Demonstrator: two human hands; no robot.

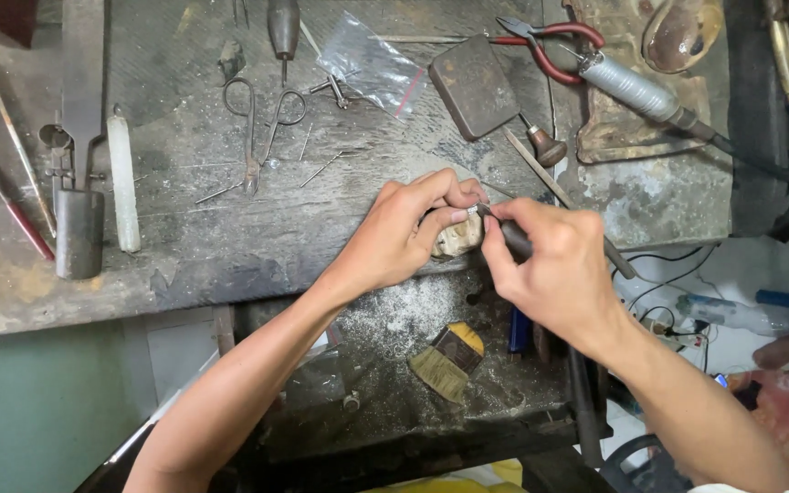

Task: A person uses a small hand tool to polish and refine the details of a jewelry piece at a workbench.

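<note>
My left hand (405,233) pinches a small silver piece (472,210), perhaps a ring, against a worn wooden bench pin (457,239) at the front edge of the workbench (230,237). My right hand (554,269) grips a thin dark hand tool (515,239) like a pen, its tip touching the silver piece. The tool's rear end (621,263) sticks out behind my hand. Both hands meet over the bench pin.
On the bench lie scissors (257,128), a white stick (123,178), a metal vise-like tool (79,173), a clear plastic bag (372,64), a dark block (474,87), red-handled pliers (545,50) and a rotary handpiece (636,87). A brush (449,361) rests on the dusty lower tray.
</note>
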